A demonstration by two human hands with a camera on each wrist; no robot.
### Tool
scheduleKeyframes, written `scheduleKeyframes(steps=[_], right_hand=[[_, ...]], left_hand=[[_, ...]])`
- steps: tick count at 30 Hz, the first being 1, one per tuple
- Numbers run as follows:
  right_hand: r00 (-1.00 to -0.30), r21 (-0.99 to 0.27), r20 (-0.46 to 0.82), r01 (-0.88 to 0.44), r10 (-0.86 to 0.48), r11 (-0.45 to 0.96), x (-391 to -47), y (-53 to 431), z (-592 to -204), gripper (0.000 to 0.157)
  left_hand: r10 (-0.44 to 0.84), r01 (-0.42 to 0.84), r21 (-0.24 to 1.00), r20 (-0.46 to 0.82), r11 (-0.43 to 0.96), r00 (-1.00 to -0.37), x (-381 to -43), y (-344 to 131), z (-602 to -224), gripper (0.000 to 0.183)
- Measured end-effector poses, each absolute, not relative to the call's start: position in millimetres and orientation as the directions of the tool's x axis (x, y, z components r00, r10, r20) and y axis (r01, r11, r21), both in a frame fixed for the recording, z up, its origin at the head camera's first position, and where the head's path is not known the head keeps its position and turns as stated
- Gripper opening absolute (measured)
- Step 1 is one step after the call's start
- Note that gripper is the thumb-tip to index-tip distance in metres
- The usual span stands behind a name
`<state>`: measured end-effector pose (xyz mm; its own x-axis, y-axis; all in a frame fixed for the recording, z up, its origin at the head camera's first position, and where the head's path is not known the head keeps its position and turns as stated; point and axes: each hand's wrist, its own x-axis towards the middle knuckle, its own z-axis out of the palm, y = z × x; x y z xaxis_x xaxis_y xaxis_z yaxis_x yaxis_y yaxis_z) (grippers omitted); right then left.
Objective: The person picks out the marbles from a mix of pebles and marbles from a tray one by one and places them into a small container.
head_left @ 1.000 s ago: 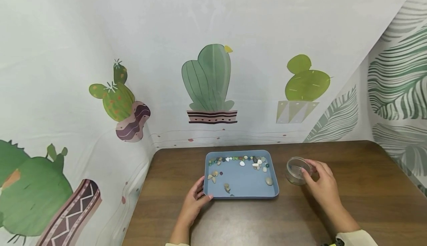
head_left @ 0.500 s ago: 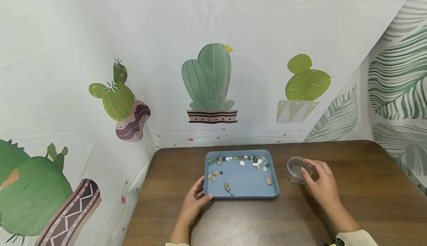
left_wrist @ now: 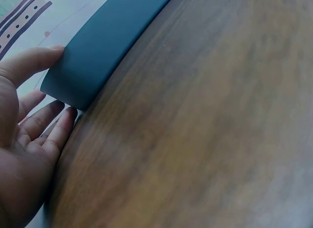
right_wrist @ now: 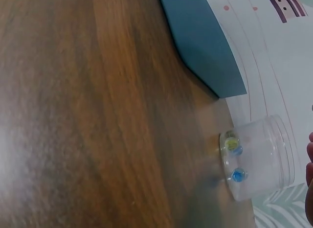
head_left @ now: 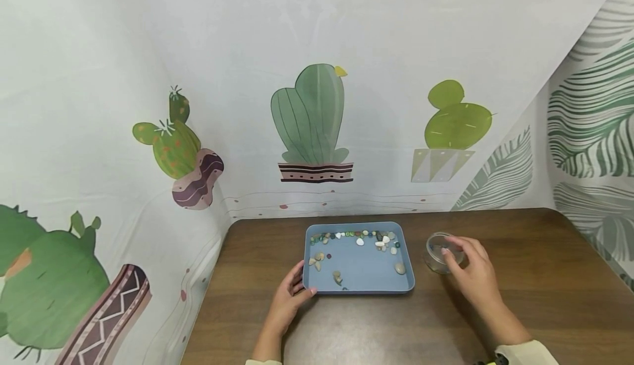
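My left hand (head_left: 287, 301) holds the near left corner of a shallow blue tray (head_left: 364, 277), its thumb on the rim. In the left wrist view its fingertips (left_wrist: 68, 113) meet the tray's lower edge. Pebbles and glass beads lie in the tray, many in a row along the far side. To the right stands a clear round jar (head_left: 436, 265), uncovered, with a few blue and yellow-green glass marbles (right_wrist: 238, 175) at its bottom. My right hand (head_left: 475, 274) is over the jar, thumb and index finger apart above its mouth. Only finger edges show in the right wrist view.
The wooden table (head_left: 366, 332) has a rounded far right corner. Behind it hangs a white cloth (head_left: 381, 200) printed with cacti and leaves. A large grey pebble (head_left: 399, 268) lies by the tray's right wall.
My right hand has shifted slightly left, and its fingers now reach further over the jar's mouth. The left hand, tray and jar stay in place.
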<state>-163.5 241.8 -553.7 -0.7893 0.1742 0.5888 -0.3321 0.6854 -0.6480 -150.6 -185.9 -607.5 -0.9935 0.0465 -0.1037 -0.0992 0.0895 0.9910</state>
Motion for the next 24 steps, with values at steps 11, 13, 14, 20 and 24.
scheduleKeyframes(steps=[11,13,14,20,24], right_hand=[[-0.784,-0.642,0.605,-0.376,0.140,0.668,-163.3,229.8,-549.4,0.037],[-0.777,-0.636,0.617,-0.397,0.127,0.661,-163.9,226.9,-548.9,0.038],[-0.772,-0.632,0.624,-0.409,0.120,0.658,-164.1,225.3,-548.6,0.038],[-0.751,-0.607,0.655,-0.462,0.078,0.647,-165.4,215.6,-547.1,0.040],[-0.770,-0.615,0.635,-0.451,0.067,0.647,-164.8,209.0,-546.9,0.039]], left_hand=[[0.045,-0.115,0.990,-0.119,0.086,-0.992,-150.9,-186.3,-608.1,0.080],[0.042,-0.115,0.990,-0.119,0.086,-0.992,-150.9,-186.3,-608.0,0.080],[0.042,-0.114,0.990,-0.118,0.089,-0.992,-150.9,-186.3,-607.9,0.080],[0.043,-0.112,0.989,-0.116,0.096,-0.992,-150.9,-186.3,-607.8,0.080],[0.045,-0.115,0.989,-0.120,0.097,-0.992,-151.1,-186.3,-607.9,0.080]])
